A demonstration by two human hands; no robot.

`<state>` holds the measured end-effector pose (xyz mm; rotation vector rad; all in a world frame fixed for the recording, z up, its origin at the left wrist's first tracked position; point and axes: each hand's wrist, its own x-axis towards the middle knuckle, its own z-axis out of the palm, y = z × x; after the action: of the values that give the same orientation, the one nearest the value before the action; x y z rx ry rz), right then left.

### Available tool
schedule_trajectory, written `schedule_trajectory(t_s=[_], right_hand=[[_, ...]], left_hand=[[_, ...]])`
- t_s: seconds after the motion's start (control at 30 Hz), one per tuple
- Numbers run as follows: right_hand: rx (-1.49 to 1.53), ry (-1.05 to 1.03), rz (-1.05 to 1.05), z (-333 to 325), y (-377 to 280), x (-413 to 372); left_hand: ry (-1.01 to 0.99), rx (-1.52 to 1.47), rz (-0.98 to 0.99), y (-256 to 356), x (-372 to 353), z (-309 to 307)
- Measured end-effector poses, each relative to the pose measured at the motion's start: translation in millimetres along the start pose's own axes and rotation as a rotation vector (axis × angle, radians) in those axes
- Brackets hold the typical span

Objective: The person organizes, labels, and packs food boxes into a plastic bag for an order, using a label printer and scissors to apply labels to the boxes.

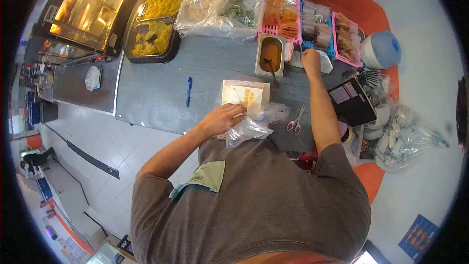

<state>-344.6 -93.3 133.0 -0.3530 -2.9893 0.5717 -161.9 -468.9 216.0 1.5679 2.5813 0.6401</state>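
My left hand [224, 118] has its fingers curled on the edge of a clear plastic bag [249, 131]. Inside or under this bag lies a white box [245, 93] with yellow lettering. My right arm reaches across the counter, and my right hand [310, 61] is closed in front of the blue basket [316, 24] of small packets. What its fingers hold is hidden. A silvery-white wrapped item [326, 62] is beside that hand. To its left stands a metal pan [264, 45] of brown sauce with a dark spoon [270, 66] in it.
Pink-handled scissors [296, 121] and a blue pen [189, 92] lie on the dark counter [151, 85]. Along the back are a black tray of yellow food [152, 36], bagged greens [240, 11] and pink baskets [348, 39]. A lit display case [83, 17] stands left; a black box [352, 100] right.
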Motion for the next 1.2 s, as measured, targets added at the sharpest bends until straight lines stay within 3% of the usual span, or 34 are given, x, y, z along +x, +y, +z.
schedule_trajectory(t_s=[0.1,0.17,0.23,0.3,0.37,0.47,0.7,0.77,1.0,1.07,1.17,1.2], right_hand=[[0.116,0.099,-0.010,-41.0,-18.8,-29.0],[0.595,-0.019,-0.161,-81.5,-42.4,-60.8],[0.649,-0.255,-0.314,-121.1,-71.7,-99.9],[0.466,-0.495,-0.444,-144.5,-98.6,-130.4],[0.408,-0.485,-0.676,-134.7,-110.6,-149.0],[0.326,-0.513,-0.754,-127.7,-130.0,-163.7],[0.218,-0.540,-0.772,-95.7,-148.0,-178.7],[0.315,-0.681,-0.668,-82.7,-150.3,-184.4],[0.307,-0.706,-0.614,-67.5,-153.8,-195.5],[-0.053,-0.434,-0.792,-77.2,-158.2,-204.2],[0.018,-0.320,-0.880,-76.0,-150.3,-212.9],[0.017,-0.317,-0.879,-73.8,-147.6,-217.9]], left_hand=[[0.010,-0.004,-0.001,1.1,0.7,-1.9],[0.021,0.021,-0.002,1.0,0.8,-2.5],[0.028,0.044,0.004,3.8,-1.2,-2.1],[0.045,0.062,-0.004,6.6,-1.4,-2.5],[0.049,0.071,-0.001,7.7,-1.6,-3.0],[0.063,0.102,-0.006,7.9,-2.5,1.3],[0.117,0.089,-0.009,10.2,-4.6,0.3],[0.137,0.071,-0.014,9.3,-6.4,2.5],[0.167,-0.004,-0.043,6.8,-14.0,11.2],[0.163,-0.043,-0.059,3.8,-13.5,12.1],[0.212,-0.141,-0.044,-0.3,-13.1,16.9],[0.280,-0.226,-0.123,3.2,-13.0,16.7]])
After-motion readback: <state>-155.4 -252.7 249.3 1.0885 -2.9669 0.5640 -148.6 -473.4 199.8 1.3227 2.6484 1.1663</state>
